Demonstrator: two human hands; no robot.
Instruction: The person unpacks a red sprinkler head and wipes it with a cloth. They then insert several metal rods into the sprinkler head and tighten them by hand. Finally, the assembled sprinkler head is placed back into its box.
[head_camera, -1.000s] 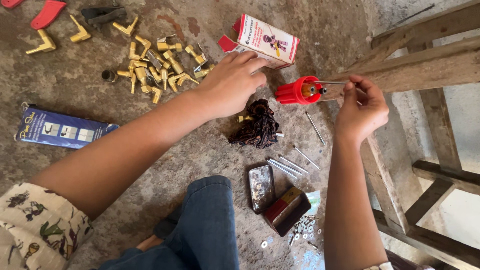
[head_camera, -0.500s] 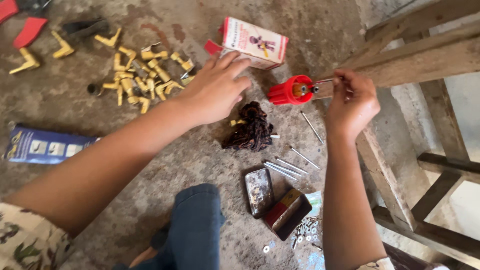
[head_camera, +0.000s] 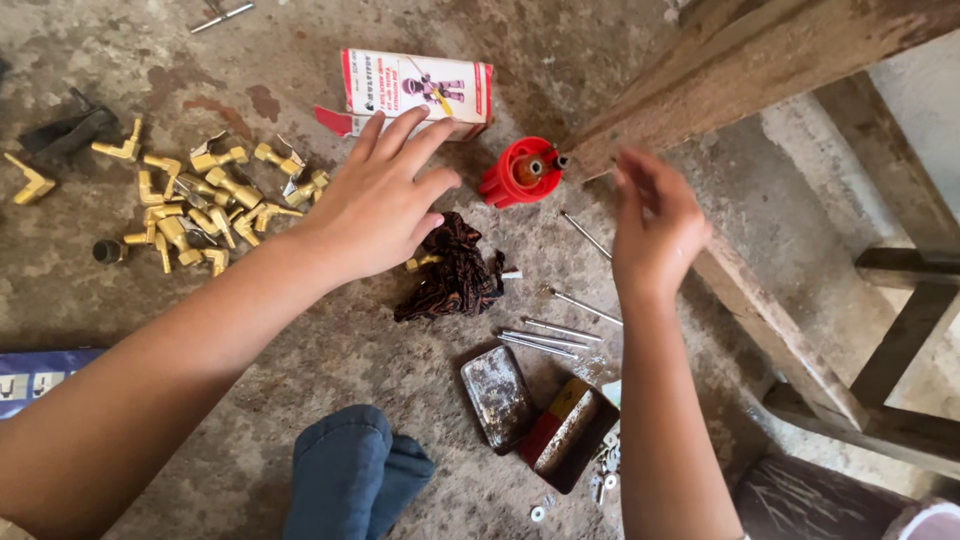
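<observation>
While my left hand (head_camera: 385, 200) is hovering spread and my right hand (head_camera: 655, 225) loosely open, I'm judging the red screwdriver handle (head_camera: 520, 172) light, rigid, best gripped around its ribbed barrel.

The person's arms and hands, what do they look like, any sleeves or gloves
Both hands are bare: no gloves on the left hand or right hand, and no rings or watch in view. Both forearms are uncovered, with no sleeve showing in this view.
</observation>
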